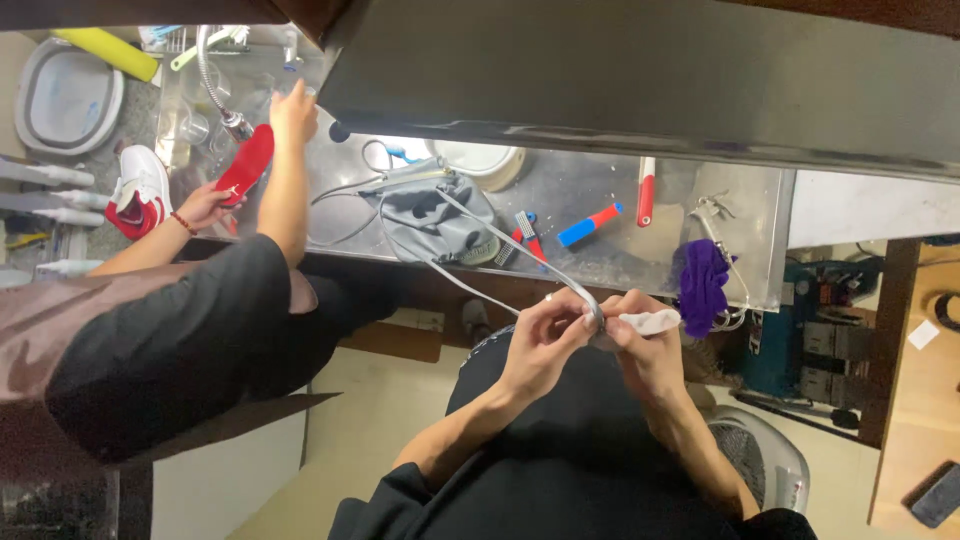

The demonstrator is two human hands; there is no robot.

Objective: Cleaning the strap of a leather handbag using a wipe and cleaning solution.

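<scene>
Steel worktop, pale floor

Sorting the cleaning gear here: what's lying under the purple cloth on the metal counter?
The purple cloth lies on the metal counter, draped partly over a thin wire hook that runs out above and below it. Whatever else sits beneath its folds is covered.

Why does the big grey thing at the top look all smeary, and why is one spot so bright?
Head view: the grey metal hood sits very close to the camera, so it blurs; light beneath it glares white on the round bowl and the steel counter; the lens bends the edges; the hands' strap stays fairly sharp.
</scene>
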